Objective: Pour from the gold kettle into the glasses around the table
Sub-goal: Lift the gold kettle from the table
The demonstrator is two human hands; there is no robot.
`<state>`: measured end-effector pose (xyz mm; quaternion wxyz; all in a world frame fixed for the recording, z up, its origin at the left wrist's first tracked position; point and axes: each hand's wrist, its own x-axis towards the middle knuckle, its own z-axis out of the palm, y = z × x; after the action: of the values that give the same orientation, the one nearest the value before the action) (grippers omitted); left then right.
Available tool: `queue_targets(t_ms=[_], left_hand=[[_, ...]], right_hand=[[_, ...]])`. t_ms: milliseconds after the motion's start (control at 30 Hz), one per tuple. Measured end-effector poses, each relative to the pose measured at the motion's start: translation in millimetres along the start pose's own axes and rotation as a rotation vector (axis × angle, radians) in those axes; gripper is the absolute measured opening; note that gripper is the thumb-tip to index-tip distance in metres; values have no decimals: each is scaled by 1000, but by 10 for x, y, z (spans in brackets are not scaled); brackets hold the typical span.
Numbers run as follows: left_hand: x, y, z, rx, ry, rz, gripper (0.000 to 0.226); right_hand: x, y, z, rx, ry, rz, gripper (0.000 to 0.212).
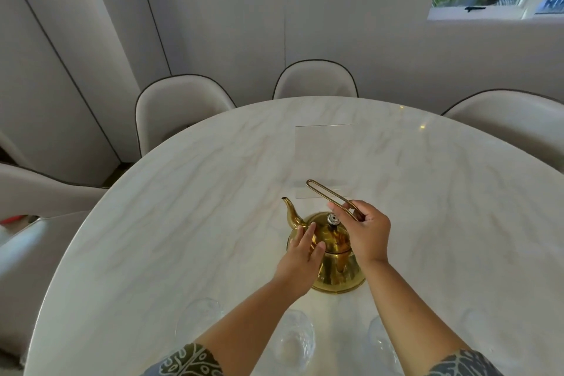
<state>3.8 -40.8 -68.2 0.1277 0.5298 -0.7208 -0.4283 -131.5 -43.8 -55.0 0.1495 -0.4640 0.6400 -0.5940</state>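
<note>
- Gold kettle (334, 256) stands upright on a round white marble counter (152, 207), a little nearer the person than the counter's middle, its curved spout (291, 214) pointing left and away.
- A silver knob (332, 219) tops the kettle's lid.
- The kettle's long wire handle (328, 192) is tilted back, away from the person, toward a clear flat panel (326, 156) lying on the counter just behind the kettle.
- The right hand (366, 232) is over the kettle's right side; its grip is closed around the near end of the handle.
- The left hand (300, 256) rests against the kettle's left side just below the spout, fingers extended and loosely spread, its grip open and flat on the metal rather than wrapped around anything.
- Three clear glasses sit between the kettle and the person at the counter's near edge: one to the kettle's near left (198, 317), one directly in front (294, 339), one to the near right (381, 342), partly hidden by the forearms.
- Both forearms are bare, with patterned sleeves (192, 360) at the frame's bottom.
- Pale upholstered chairs (180, 107) ring the far side of the counter beyond the kettle.
</note>
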Motion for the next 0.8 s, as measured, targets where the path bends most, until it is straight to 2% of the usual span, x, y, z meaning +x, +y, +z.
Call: queue_targets(t_ms=[200,467,667,800], left_hand=[[-60,69,-99,50,63,50,55],[-485,570,-326,67,314,276,46],[-1018,1049,-276,92,336,424,45],[-1374,1238,-37,91,289,480,43]], right_hand=[[35,-233,-65,32,50,-15,28],[13,-932,-543,123,86,-75,27],[-189,-1417,-1119,139,127,-101,27],[-482,-1553,-1595,124,166,-103,26]])
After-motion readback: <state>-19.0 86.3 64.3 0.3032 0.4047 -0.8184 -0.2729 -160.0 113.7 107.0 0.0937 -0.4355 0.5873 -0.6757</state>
